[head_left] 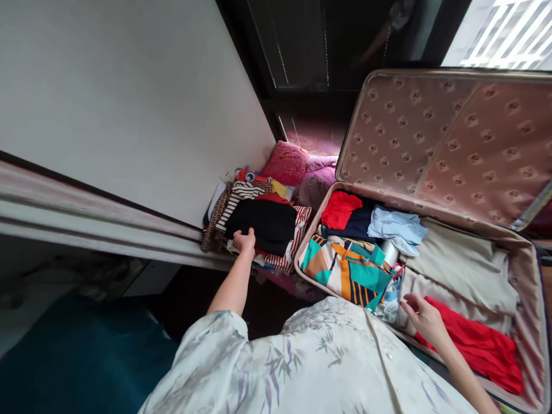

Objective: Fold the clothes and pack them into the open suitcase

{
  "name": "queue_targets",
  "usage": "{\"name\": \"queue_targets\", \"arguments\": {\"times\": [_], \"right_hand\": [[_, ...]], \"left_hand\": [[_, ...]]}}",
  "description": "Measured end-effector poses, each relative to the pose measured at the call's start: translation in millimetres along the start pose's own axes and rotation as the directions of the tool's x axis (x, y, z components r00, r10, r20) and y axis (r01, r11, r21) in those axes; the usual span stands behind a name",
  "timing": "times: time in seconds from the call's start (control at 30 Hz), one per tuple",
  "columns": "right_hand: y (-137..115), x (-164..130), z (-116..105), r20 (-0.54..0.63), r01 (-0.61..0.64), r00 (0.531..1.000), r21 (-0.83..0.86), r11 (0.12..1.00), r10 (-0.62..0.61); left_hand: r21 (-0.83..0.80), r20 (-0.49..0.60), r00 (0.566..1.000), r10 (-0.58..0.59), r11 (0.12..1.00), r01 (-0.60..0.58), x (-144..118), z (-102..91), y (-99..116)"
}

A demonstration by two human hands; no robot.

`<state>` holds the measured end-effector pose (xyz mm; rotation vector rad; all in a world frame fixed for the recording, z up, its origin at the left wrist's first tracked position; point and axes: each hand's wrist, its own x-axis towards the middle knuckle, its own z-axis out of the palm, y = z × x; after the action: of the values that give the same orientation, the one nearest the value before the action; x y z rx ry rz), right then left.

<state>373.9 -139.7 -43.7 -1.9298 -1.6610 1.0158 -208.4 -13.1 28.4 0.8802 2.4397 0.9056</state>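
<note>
Black folded cloth garment [269,221] lies atop mixed clothes pile [298,238], L of open suitcase w/ pink patterned lining [452,144]. L hand [244,240] at its near edge, fingers part-curled; can't tell if gripping. R hand [425,319] half-open over suitcase, apparently nothing held. Step = handling blk garment, I'd judge; next move prob. calls for support under fold. Count: 1 suitcase, 1 blk garment, 2 red cloth pcs [478,342], 1 lt-blue cloth pc [394,227].

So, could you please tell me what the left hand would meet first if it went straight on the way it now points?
The left hand would most likely meet the black garment on the clothes pile first; its fingers look right at the near edge, though whether they already touch is unclear.
</note>
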Motion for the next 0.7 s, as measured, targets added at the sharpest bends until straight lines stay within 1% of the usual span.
{"name": "queue_targets", "arguments": {"times": [0.03,0.07,0.1,0.13,0.17,0.23,0.27,0.3,0.33,0.4,0.47,0.53,0.63,0.7], "right_hand": [[-10,-1,3,0.018,0.001,1.000,0.003,1.000,-0.001],[-22,0,7,0.043,0.010,0.999,0.001,1.000,-0.010],[-35,2,10,0.069,0.028,0.997,-0.005,1.000,-0.028],[-51,5,15,0.088,0.055,0.995,-0.013,0.998,-0.054],[-68,10,20,0.102,0.091,0.991,-0.020,0.996,-0.089],[-107,22,36,0.122,0.179,0.977,-0.031,0.983,-0.174],[-129,30,47,0.133,0.227,0.966,-0.031,0.973,-0.221],[-150,38,59,0.151,0.279,0.950,-0.027,0.960,-0.272],[-172,47,74,0.176,0.331,0.930,-0.018,0.943,-0.323],[-216,66,106,0.234,0.422,0.880,0.010,0.907,-0.412],[-257,87,141,0.297,0.486,0.831,0.021,0.874,-0.469],[-294,107,175,0.350,0.542,0.793,-0.028,0.840,-0.499],[-334,128,221,0.438,0.641,0.736,-0.204,0.740,-0.516],[-347,136,246,0.517,0.686,0.703,-0.310,0.658,-0.489]], "left_hand": [[0.053,-0.075,0.997,0.014,0.999,-0.010,9,-4.6,-1],[0.119,-0.127,0.990,0.059,0.992,-0.044,17,-8.9,-3],[0.183,-0.131,0.983,0.130,0.977,-0.105,26,-12.9,-6],[0.242,-0.091,0.974,0.209,0.953,-0.182,35,-16.5,-9],[0.286,-0.012,0.959,0.284,0.920,-0.269,45,-20.1,-14],[0.300,0.180,0.906,0.384,0.856,-0.422,64,-27.5,-25],[0.287,0.250,0.873,0.420,0.828,-0.481,73,-31.8,-30],[0.273,0.301,0.837,0.458,0.799,-0.535,81,-36.5,-36],[0.257,0.326,0.806,0.494,0.774,-0.579,90,-41.6,-41],[0.231,0.304,0.775,0.553,0.747,-0.624,106,-51.7,-50],[0.216,0.280,0.751,0.598,0.723,-0.657,120,-59.5,-56],[0.180,0.306,0.719,0.624,0.704,-0.687,130,-63.4,-58],[0.104,0.334,0.697,0.634,0.710,-0.696,138,-64.4,-60],[0.056,0.352,0.681,0.643,0.711,-0.701,139,-65.8,-63]]}}
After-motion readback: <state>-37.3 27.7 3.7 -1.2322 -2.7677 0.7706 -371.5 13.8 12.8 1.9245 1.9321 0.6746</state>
